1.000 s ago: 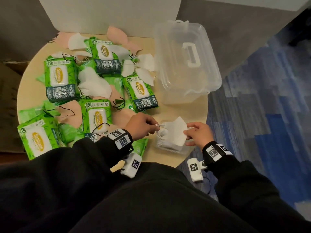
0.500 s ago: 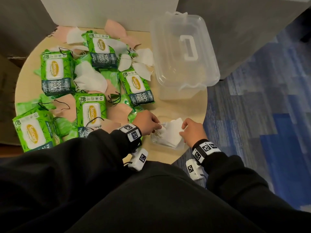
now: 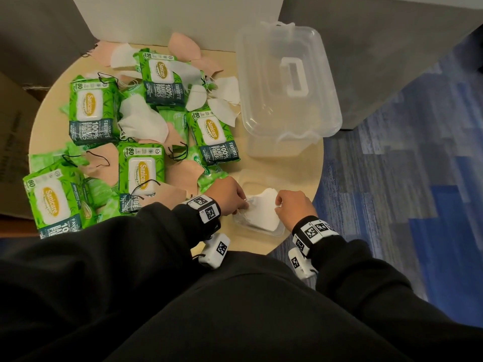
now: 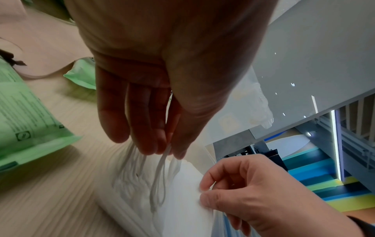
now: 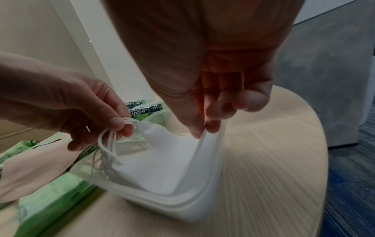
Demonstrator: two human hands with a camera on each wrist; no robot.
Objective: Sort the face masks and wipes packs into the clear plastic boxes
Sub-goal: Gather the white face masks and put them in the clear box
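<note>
A white face mask lies partly inside a small clear plastic box at the table's near edge. My left hand pinches the mask's white ear loops at the box's left side. My right hand pinches the mask's right edge above the box. Green wipes packs and more white and pink masks are strewn over the round table.
A large clear box with a lid and white handle stands at the table's far right. A white wall panel backs the table. Cardboard stands at the left, and blue carpet lies to the right.
Both hands have lowered the white mask from above the small box down into it, keeping hold of its loops and edge.
</note>
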